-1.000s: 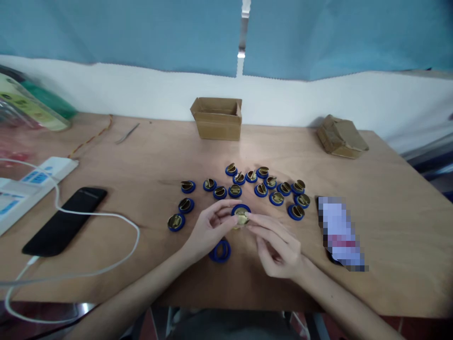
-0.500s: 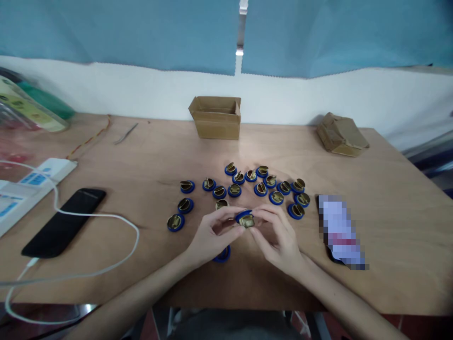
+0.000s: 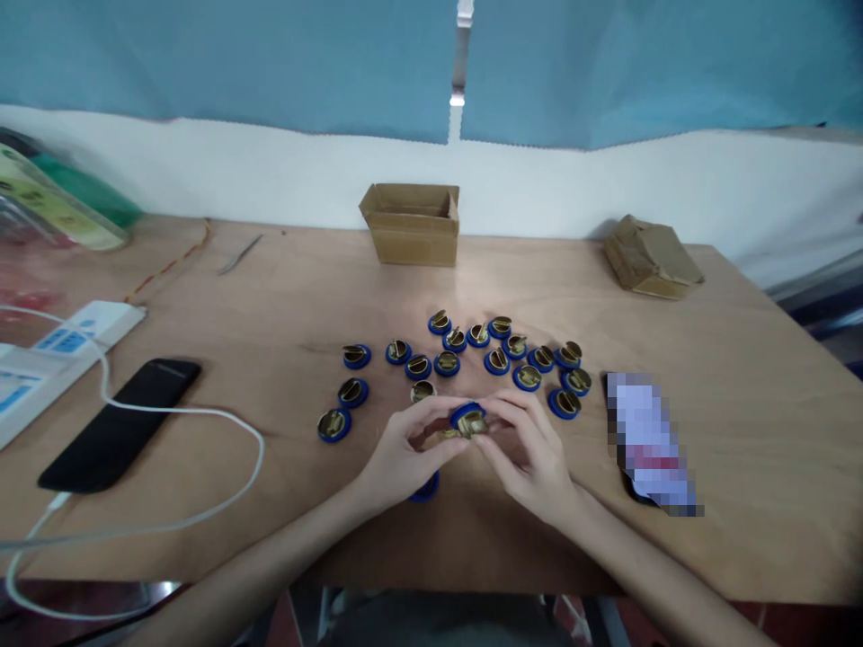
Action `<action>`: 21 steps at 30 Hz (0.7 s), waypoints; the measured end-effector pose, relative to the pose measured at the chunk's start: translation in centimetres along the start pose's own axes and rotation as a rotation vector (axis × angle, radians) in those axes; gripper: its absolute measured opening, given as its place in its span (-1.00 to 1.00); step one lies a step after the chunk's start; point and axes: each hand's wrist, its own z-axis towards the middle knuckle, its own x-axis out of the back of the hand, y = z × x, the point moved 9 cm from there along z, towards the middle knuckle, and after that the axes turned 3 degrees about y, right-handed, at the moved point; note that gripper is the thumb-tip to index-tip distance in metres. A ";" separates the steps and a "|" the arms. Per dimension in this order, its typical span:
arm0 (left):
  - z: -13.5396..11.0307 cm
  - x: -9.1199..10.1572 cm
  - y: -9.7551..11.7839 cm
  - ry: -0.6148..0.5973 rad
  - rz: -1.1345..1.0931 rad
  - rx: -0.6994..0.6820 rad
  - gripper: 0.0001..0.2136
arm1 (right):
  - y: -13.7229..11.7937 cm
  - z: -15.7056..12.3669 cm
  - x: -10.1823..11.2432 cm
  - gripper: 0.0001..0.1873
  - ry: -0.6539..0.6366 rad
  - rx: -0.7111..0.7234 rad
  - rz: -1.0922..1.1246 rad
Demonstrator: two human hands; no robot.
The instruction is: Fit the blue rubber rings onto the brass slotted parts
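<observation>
One blue-rimmed brass disc [image 3: 470, 420] sits just below frame centre, directly between my left hand [image 3: 403, 452] and my right hand [image 3: 539, 456], neither nearer. Both pinch it, rim toward frame top, brass face toward frame bottom.

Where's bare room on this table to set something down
Bare tabletop shows between the open box and the crumpled box, and right of the pixelated phone. It's crowded mid-table, with blue-rimmed pieces, and at left, with the power strip, black phone and white cable.

Blue-rimmed gold disc [image 3: 470, 420], brown tabletop [image 3: 755, 431]
</observation>
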 end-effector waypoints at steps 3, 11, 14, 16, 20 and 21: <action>-0.1 0.0 -0.5 -0.008 0.009 0.019 -0.68 | -0.1 0.0 0.1 -0.61 0.010 0.007 0.005; -0.2 -0.5 -0.8 -0.034 -0.096 0.045 -0.66 | 0.1 -0.2 -0.1 -0.60 -0.006 -0.020 0.069; -0.2 -0.6 -1.0 -0.032 -0.117 0.085 -0.65 | 0.1 -0.2 -0.2 -0.60 -0.009 -0.025 0.076; -0.2 -0.5 -0.8 -0.027 -0.100 0.067 -0.63 | 0.1 -0.2 -0.3 -0.59 -0.011 -0.029 0.083; -0.2 -0.4 -0.6 -0.042 -0.055 0.009 -0.61 | 0.2 -0.4 -0.3 -0.58 -0.006 -0.034 0.105; -0.2 -0.4 -0.6 -0.047 -0.053 0.007 -0.60 | 0.2 -0.4 -0.3 -0.58 -0.005 -0.037 0.109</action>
